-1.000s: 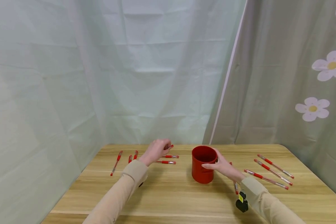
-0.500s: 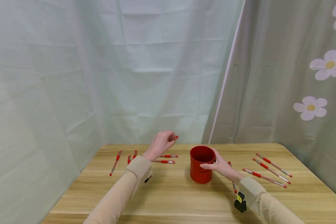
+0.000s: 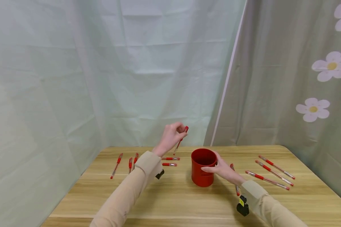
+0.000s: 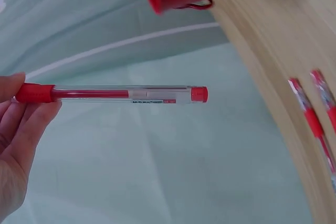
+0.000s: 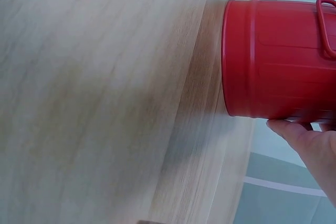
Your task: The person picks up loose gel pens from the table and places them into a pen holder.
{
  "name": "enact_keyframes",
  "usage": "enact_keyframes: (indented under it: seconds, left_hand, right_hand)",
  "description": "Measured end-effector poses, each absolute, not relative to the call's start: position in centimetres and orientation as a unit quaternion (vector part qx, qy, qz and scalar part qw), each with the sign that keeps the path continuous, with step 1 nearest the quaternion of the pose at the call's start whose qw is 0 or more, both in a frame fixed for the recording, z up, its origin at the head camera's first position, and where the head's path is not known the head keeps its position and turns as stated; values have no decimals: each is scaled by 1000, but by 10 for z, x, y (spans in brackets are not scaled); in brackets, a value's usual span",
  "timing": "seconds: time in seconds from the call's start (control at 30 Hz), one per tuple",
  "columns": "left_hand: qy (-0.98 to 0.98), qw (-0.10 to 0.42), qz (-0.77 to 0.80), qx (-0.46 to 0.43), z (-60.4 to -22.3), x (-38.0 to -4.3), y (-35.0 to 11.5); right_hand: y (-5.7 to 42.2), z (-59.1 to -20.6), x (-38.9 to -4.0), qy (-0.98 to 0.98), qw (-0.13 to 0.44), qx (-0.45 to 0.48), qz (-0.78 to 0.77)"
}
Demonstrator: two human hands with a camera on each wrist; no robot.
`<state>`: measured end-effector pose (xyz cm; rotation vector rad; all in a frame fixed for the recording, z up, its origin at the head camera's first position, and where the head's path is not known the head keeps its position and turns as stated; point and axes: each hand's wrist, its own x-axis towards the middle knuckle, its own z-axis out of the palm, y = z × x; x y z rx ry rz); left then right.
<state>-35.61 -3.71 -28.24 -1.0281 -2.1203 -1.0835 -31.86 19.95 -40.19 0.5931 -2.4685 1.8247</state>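
Note:
My left hand [image 3: 170, 137] is raised over the far part of the table, to the left of the red metal bucket [image 3: 202, 177]. It pinches a clear red pen [image 3: 178, 146] by its red grip; in the left wrist view the pen [image 4: 110, 93] has its red-plugged end pointing away from the fingers. The bucket stands upright, and no pen shows inside its mouth. My right hand [image 3: 223, 169] holds the bucket's right side, thumb in front and the other fingers mostly hidden behind. In the right wrist view a wire handle [image 5: 323, 30] shows on the bucket's side.
Several red pens lie left on the wooden table [image 3: 170, 201], including one at the far left [image 3: 116, 166] and a pair near the left forearm. Three pens, one of them the nearest pen [image 3: 267, 180], lie right. Another pen [image 3: 236, 189] lies by the right wrist. Curtains hang behind.
My left hand has risen and moved right with the pen, which has swung from mostly hidden to a steep slant. The right hand stays on the bucket.

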Motion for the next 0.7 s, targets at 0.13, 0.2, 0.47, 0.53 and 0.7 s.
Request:
enact_keyframes:
  seconds: [0.13, 0.2, 0.47, 0.53, 0.7]
  left_hand:
    - [-778, 272, -427, -372, -274, -356, -28]
    - [-776, 269, -437, -367, -270, -356, -24]
    - [-754, 242, -500, -352, -264, -354, -11]
    - [-746, 234, -520, -345, -264, -354, -9]
    - [-723, 199, -574, -329, -268, -356, -3]
  right_hand:
    - [199, -397, -315, -786, -1, 189, 588]
    - [197, -391, -310, -785, -7, 187, 590]
    - [193, -383, -303, -791, -5, 187, 582]
    - [194, -389, -309, -792, -4, 184, 582]
    - [196, -402, -319, -791, 1, 180, 585]
